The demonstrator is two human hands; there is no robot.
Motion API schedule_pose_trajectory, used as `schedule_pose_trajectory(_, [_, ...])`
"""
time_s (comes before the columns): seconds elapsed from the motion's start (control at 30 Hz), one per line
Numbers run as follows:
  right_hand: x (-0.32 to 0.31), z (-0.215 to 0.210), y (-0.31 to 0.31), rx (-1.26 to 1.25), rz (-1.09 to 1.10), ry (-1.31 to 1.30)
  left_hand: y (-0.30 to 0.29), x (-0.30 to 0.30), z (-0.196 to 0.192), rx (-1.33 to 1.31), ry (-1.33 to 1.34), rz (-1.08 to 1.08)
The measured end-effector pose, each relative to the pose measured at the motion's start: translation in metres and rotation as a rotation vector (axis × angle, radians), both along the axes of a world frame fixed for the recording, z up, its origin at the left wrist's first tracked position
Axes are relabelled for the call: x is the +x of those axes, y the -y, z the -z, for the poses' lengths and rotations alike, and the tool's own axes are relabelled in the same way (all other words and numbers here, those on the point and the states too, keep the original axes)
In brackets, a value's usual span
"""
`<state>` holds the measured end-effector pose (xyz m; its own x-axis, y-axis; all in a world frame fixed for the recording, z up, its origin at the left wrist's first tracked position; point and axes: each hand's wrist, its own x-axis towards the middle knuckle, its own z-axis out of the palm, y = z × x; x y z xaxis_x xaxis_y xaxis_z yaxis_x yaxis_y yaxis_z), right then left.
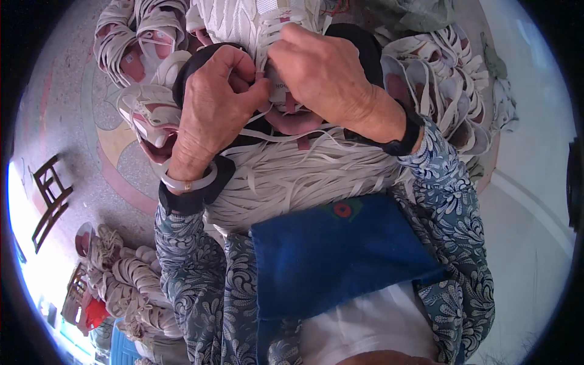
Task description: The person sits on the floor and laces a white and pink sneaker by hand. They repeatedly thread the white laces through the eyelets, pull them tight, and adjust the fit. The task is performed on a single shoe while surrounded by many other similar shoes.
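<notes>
A white sneaker (291, 97) with a pink lining lies in front of me, its collar toward me and its tongue between my hands. At its left side, my left hand (213, 97) pinches a white shoelace (260, 67) between thumb and forefinger. My right hand (328, 76) is closed over the sneaker's lacing, fingers curled down; whatever they grip is hidden beneath them. Across my lap lies a thick bundle of loose white laces (304, 176), just below the sneaker. More white woven uppers (228, 21) show beyond my left hand.
White shoes with pink linings (149, 115) sit on the left, and more (441, 91) are piled on the right. Another pile of shoes (137, 280) stands at the lower left, near a blue crate (123, 347). A wooden stool (53, 194) is on the far left. Blue cloth (340, 261) covers my lap.
</notes>
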<state>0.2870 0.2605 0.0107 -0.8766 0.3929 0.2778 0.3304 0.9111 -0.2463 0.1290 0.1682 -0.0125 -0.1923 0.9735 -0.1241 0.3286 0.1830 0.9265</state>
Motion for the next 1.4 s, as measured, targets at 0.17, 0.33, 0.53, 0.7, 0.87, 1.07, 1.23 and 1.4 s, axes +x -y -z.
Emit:
schedule_pose_trajectory(0.17, [-0.007,-0.047,-0.013,-1.087,0.171,0.287,0.003,0.002,0.010,0.050,0.107,-0.083])
schedule_pose_trajectory(0.33, [0.022,-0.045,-0.007,-0.696,-0.064,0.191,0.005,0.006,0.006,0.004,0.115,-0.094])
schedule_pose_trajectory(0.53, [0.016,-0.019,-0.024,-0.249,-0.119,-0.164,-0.008,0.013,0.013,0.218,0.122,-0.044])
schedule_pose_trajectory(0.7, [-0.009,-0.006,-0.035,0.149,-0.162,-0.280,-0.020,0.010,-0.001,0.088,0.109,-0.014])
schedule_pose_trajectory(0.87, [-0.001,-0.012,-0.027,-0.166,-0.019,-0.321,-0.018,0.001,-0.005,0.004,0.234,0.057])
schedule_pose_trajectory(1.07, [0.018,-0.023,-0.015,-0.678,0.035,-0.223,-0.020,0.007,-0.002,0.036,0.267,0.050])
schedule_pose_trajectory(1.23, [0.015,-0.030,-0.011,-0.513,-0.067,-0.064,-0.020,0.009,0.008,0.233,-0.013,-0.014])
schedule_pose_trajectory(1.4, [0.018,-0.034,-0.015,-0.539,-0.056,0.003,-0.018,0.008,0.002,0.134,0.110,0.088])
